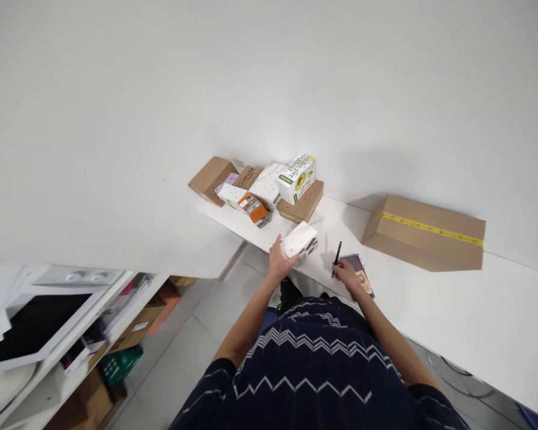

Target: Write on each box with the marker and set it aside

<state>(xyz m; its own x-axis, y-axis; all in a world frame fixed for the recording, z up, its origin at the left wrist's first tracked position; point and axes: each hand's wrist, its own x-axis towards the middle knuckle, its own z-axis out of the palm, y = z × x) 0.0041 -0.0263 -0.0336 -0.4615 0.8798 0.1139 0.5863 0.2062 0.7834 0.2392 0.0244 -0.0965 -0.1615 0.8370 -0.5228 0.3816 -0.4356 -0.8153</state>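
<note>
**Fingers on white box and pen, desk edge at frame centre**

Fingers [285, 246] of the left hand [278, 258] are spread loosely, resting against the near end of a small white box [299, 239] lying flat on the white table [452, 298], centre of frame. Not a full clamp; looks like the hand steadies the box from its side. Right hand [347, 275] has its fingers closed together around a black pen [337, 257], held upright, tip down near a small dark booklet [361, 276] lying under the hand, just right of centre. Whether the pen tip touches the table, cannot tell.

Progress, as a judgement: the white box sits apart from a pile of cartons [269, 188] in the upper centre, so one item seems pulled out and in hand; the pile looks untouched. No writing visible on the box top.

A large taped carton [424, 233] lies at right, well apart from both hands. Shelves [72, 334] with clutter fill the lower left.
</note>
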